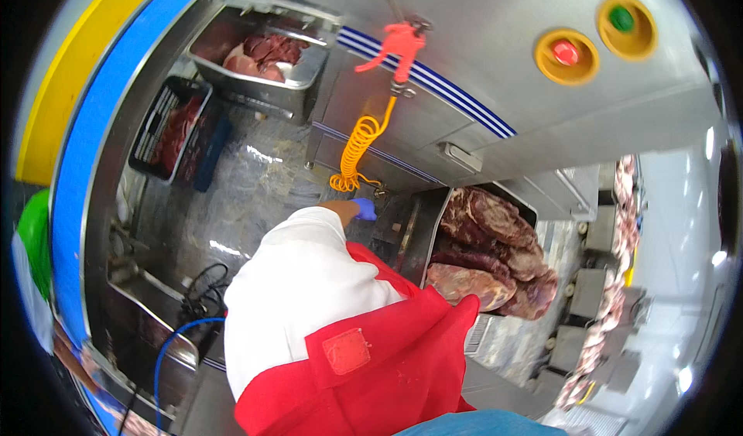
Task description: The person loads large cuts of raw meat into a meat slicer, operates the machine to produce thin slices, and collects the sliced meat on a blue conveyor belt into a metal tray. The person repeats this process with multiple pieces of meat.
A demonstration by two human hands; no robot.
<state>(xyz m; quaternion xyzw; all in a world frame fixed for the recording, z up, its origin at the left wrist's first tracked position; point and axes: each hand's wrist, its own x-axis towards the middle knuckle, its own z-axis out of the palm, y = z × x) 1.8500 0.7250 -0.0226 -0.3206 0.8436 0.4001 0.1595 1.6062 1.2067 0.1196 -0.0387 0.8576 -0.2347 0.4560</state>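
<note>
Left gloved hand [364, 209] sits just below the orange coiled hose [358, 146], mid-frame; its grip cannot be determined, and the right hand is out of view. Judged risk: lifting the arm could snag the hose, jerking the red spray gun [404, 43], upper centre, loose.

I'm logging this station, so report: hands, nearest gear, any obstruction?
Right hand out of view; left hand blue-gloved, grip unclear. Orange coiled hose close by, contact unclear. Piled meat to the right, clear of that hand.
</note>
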